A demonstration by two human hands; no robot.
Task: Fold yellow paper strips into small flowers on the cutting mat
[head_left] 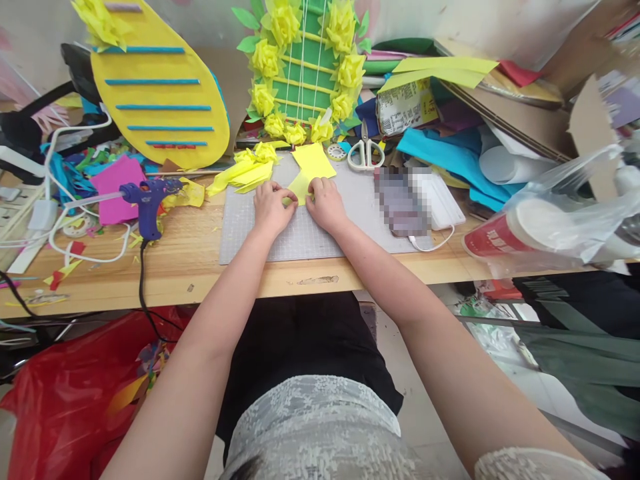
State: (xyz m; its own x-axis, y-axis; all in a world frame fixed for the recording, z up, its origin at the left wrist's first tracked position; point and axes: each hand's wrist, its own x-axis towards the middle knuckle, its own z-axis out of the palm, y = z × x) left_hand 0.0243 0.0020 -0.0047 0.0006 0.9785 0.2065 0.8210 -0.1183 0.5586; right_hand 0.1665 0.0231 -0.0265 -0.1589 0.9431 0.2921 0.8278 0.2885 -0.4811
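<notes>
Both hands are at a small piece of yellow paper point(300, 185) on the grey cutting mat point(305, 243). My left hand point(274, 208) pinches its left side with thumb and finger. At the paper's right edge my right hand point(326, 203) has its fingers closed on it. Just behind lies a brighter yellow paper square point(315, 160), partly beneath or against the held piece. To its left are folded yellow paper pieces point(246, 172). Scissors point(366, 150) with white handles rest at the mat's back edge, beside a roll of tape point(337, 152).
A blue glue gun point(150, 200) stands on the left, its cord hanging over the table edge. Behind are a yellow egg-shaped board point(165, 93) and a green panel point(311, 60) with yellow paper flowers. A blurred phone point(404, 203), white power bank point(437, 200) and bagged cup point(510, 230) sit right.
</notes>
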